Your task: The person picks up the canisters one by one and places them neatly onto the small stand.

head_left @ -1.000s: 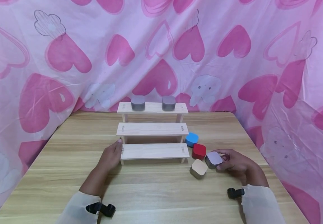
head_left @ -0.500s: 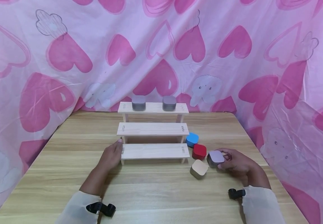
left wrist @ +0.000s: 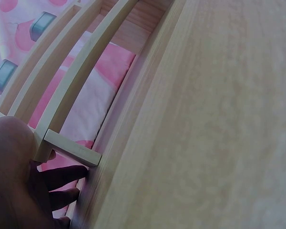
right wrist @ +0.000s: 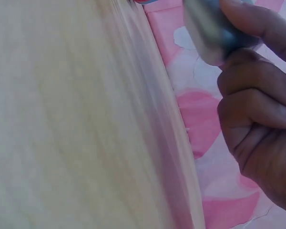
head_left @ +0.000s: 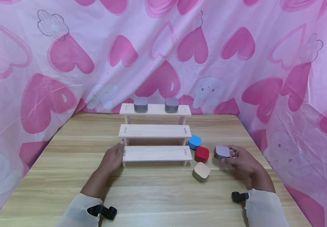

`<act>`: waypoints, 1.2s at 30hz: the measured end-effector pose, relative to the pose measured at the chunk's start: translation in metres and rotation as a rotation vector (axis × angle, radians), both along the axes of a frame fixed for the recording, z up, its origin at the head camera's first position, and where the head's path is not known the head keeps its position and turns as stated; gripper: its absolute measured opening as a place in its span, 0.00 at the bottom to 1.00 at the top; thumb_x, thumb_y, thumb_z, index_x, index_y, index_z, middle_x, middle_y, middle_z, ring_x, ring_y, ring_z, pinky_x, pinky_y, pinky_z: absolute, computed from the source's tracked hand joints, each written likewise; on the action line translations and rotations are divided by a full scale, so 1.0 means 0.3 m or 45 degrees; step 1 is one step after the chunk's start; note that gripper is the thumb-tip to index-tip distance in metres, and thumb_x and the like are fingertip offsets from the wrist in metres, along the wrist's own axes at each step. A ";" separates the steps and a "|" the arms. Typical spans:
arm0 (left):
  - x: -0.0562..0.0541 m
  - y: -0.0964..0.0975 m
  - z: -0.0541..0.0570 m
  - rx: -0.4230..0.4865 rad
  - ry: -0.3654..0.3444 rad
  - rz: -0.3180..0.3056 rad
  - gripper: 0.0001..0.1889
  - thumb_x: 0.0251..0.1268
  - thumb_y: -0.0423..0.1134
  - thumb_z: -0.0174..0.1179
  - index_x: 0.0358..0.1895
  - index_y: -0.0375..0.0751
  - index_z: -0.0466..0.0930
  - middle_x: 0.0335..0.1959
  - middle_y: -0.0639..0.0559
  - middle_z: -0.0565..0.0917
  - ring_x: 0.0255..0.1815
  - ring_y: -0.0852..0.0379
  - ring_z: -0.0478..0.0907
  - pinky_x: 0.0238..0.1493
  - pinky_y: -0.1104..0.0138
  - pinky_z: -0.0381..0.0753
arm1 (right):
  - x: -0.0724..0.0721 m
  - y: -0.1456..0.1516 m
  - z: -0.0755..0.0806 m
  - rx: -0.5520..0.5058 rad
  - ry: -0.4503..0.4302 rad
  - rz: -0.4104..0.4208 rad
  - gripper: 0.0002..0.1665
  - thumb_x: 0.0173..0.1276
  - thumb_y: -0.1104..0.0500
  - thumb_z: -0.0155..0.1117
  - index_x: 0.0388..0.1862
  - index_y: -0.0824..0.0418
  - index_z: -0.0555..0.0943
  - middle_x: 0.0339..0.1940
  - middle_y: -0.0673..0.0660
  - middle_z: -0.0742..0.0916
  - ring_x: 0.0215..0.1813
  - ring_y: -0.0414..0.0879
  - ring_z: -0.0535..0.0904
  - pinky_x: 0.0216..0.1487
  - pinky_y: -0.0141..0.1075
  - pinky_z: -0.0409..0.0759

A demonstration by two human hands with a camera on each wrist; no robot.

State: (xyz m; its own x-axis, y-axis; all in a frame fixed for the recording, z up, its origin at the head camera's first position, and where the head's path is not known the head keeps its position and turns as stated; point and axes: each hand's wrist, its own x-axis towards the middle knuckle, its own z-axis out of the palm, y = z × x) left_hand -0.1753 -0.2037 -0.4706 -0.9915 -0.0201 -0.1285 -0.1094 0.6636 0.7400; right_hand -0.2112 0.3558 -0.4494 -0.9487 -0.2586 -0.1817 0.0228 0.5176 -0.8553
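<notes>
A three-tier wooden stand (head_left: 157, 153) stands on the table. My left hand (head_left: 113, 159) holds its lowest tier at the left end; in the left wrist view a fingertip shows under the plank while the other fingers reach down beside the leg. To the right, my right hand (head_left: 243, 160) pinches a rounded-square lilac-topped block (head_left: 222, 152) between thumb and fingers. In the right wrist view this block (right wrist: 214, 36) is raised over the table, its sides grey. A red block (head_left: 201, 154), a blue block (head_left: 194, 142) and a beige-topped block (head_left: 201, 171) lie between stand and right hand.
Two grey blocks (head_left: 140, 105) sit apart on the top tier. Behind and around the wooden table (head_left: 163, 195) hangs a pink heart-patterned cloth (head_left: 157, 44). Small black cameras are strapped to both sleeves (head_left: 265, 206).
My right hand has moved the lilac-topped block up and away from the red and beige ones, a little to the right and farther back. The left hand has stayed at the stand.
</notes>
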 end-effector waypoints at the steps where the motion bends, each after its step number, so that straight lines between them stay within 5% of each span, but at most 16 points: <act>1: 0.000 0.001 0.000 -0.001 0.001 0.001 0.46 0.89 0.67 0.17 0.88 0.33 0.53 0.86 0.27 0.62 0.88 0.25 0.54 0.89 0.36 0.53 | 0.000 0.000 0.003 -0.005 0.014 -0.004 0.40 0.71 0.63 0.78 0.77 0.70 0.72 0.33 0.48 0.81 0.29 0.41 0.73 0.25 0.32 0.74; 16: -0.003 0.000 -0.004 0.017 0.002 0.022 0.44 0.89 0.66 0.19 0.88 0.34 0.53 0.86 0.28 0.60 0.88 0.25 0.54 0.89 0.36 0.53 | 0.003 -0.063 0.084 -0.120 0.125 -0.123 0.38 0.72 0.61 0.79 0.75 0.70 0.73 0.27 0.43 0.78 0.30 0.36 0.74 0.28 0.30 0.78; 36: -0.005 0.003 -0.003 0.002 -0.003 0.019 0.45 0.89 0.66 0.18 0.88 0.33 0.53 0.86 0.27 0.60 0.88 0.25 0.54 0.89 0.36 0.53 | -0.020 -0.278 0.208 -0.213 0.098 -0.063 0.39 0.71 0.62 0.78 0.77 0.68 0.73 0.30 0.45 0.83 0.29 0.40 0.72 0.27 0.29 0.72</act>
State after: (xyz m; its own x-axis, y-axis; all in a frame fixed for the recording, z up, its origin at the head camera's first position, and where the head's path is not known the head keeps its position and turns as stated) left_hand -0.1768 -0.2027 -0.4714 -0.9908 -0.0343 -0.1306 -0.1205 0.6609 0.7407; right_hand -0.2170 0.2724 -0.3871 -0.9705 -0.2316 -0.0665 -0.0241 0.3678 -0.9296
